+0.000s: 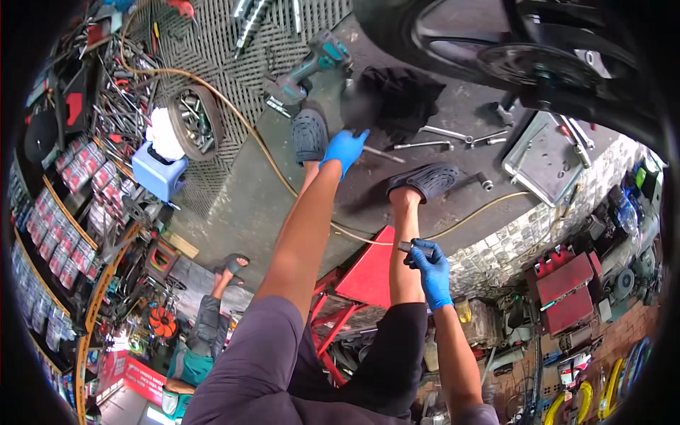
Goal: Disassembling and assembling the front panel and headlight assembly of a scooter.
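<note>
My left hand [345, 151], in a blue glove, reaches down to the floor beside a bunched black cloth [409, 99]. Its fingers are partly hidden, one stretched out toward the cloth. A thin metal rod [384, 154] lies right by these fingers; whether they touch it is unclear. Nearer to me, my right hand [431, 273], also blue-gloved, is closed around a short dark cylindrical piece [416, 249] that looks like a socket. Several wrenches [446, 132] lie right of the cloth, and a loose metal socket [484, 181] rests below them.
A teal cordless impact wrench [308, 73] lies beyond my left shoe. A motorcycle wheel [453, 42] stands at the upper right, near a metal tray [542, 159]. A yellowish hose [262, 145] crosses the floor. I sit over a red stool [365, 273]. Another person [202, 333] is at lower left.
</note>
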`<state>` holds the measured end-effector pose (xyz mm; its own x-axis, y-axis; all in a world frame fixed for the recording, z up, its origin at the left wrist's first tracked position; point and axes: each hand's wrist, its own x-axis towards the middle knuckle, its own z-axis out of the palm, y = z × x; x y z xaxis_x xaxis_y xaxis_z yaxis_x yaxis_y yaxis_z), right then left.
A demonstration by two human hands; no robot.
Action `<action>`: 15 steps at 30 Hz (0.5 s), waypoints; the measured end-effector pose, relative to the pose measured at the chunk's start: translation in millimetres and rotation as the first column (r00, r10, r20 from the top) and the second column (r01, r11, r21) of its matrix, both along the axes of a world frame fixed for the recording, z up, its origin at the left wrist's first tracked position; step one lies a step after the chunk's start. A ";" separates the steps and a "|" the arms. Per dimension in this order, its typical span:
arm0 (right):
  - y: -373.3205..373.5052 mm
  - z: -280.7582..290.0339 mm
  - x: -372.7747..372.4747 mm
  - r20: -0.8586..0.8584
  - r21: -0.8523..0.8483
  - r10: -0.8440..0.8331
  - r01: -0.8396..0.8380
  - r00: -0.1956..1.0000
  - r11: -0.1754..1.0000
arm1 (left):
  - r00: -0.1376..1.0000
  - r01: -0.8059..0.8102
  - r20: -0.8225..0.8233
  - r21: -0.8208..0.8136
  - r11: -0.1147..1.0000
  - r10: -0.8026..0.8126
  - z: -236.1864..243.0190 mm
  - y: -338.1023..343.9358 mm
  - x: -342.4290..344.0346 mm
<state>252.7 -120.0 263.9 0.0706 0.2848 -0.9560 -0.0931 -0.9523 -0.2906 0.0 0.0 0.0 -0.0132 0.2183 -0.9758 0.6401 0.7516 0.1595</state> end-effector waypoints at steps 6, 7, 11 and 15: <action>3.2 -35.2 -26.4 -0.029 -0.042 0.039 -0.040 0.999 0.998 | 0.960 0.277 -0.117 0.493 0.825 -0.253 5.4 30.2 -24.0; 4.5 -38.5 -25.9 -0.024 -0.051 0.049 -0.050 0.999 0.997 | 0.912 0.406 -0.214 0.583 0.703 -0.349 9.1 36.2 -24.0; 20.0 -41.1 -15.0 -0.018 -0.038 0.036 -0.037 0.999 0.999 | 0.887 0.435 -0.457 0.779 0.452 -0.066 23.4 94.8 -36.0; 26.8 -53.0 -20.5 0.037 -0.009 0.090 -0.089 0.995 0.996 | 0.804 0.540 -0.585 0.641 0.546 -0.108 -8.3 132.5 -86.8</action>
<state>232.2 -93.2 210.8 0.0810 0.2845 -0.9553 0.0033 -0.9585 -0.2852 -86.8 132.5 -8.3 -0.1368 0.9312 -0.3378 0.9601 0.2086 0.1863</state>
